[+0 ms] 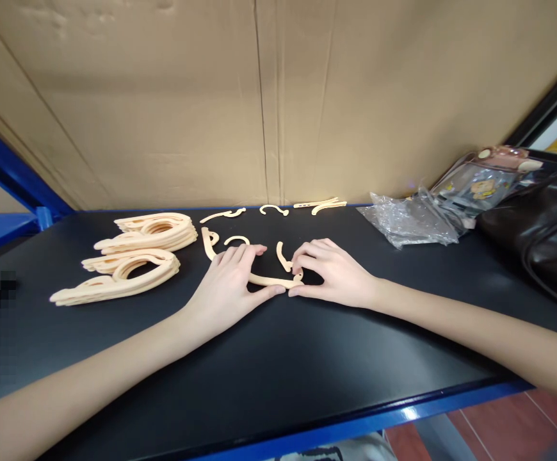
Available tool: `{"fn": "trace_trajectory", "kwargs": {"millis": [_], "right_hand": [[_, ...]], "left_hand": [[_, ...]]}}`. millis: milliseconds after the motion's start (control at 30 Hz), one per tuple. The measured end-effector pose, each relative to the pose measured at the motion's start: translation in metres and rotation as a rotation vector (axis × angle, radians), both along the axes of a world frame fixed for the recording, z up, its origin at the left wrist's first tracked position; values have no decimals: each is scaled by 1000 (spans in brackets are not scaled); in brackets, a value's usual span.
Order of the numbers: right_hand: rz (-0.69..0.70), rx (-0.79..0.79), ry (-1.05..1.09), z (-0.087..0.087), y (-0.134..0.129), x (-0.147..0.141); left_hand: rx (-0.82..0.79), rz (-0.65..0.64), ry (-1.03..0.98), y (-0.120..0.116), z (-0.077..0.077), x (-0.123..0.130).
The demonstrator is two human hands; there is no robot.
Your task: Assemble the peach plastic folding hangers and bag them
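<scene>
A cream plastic folding-hanger arm [269, 281] lies low over the black table between my hands. My left hand [230, 275] curls over its left end, thumb along the near edge. At the right end, near a small round joint, my right hand [333, 272] pinches it between thumb and fingers. Just beyond are a short curved piece [282, 256], a hook [237, 240] and another hanger arm [207, 243], the last partly hidden behind my left hand. What lies under my left fingers is hidden.
Two stacks of folded cream hangers [134, 282] stand at the left. Along the back lie an arm piece [223, 215], a loose hook [273, 209] and several slim pieces [324, 205]. Clear plastic bags [410, 218] and a dark leather bag [542, 230] fill the right. Cardboard [187, 115] walls the back.
</scene>
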State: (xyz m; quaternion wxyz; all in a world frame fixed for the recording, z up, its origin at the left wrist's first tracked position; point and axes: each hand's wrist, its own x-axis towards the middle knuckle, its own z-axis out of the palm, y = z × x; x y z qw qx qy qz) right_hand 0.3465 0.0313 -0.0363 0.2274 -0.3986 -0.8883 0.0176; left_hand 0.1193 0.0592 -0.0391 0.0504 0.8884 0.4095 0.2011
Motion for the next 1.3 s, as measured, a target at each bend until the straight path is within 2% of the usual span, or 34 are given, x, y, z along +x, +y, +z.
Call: {"fn": "trace_trajectory", "kwargs": {"millis": [300, 433, 567, 700, 800, 933, 1133, 1300], "right_hand": [[89, 20, -18, 1, -1, 1], [84, 35, -41, -1, 0, 1], [-23, 86, -37, -6, 3, 2], [-202, 125, -41, -10, 7, 5], [-289, 169, -37, -11, 8, 7], [-325, 148, -31, -9, 7, 6], [-246, 59, -13, -3, 5, 2], [-220, 48, 13, -1, 4, 2]], "left_hand": [[-64, -34, -75, 1, -1, -1], [-64, -37, -77, 2, -3, 0], [-4, 88, -54, 4, -4, 1], [-99, 173, -86, 6, -4, 0], [-186, 121, -123, 7, -4, -2], [-251, 5, -151, 4, -4, -2], [-244, -143, -119, -3, 0, -1], [-246, -307, -23, -6, 4, -3]]}}
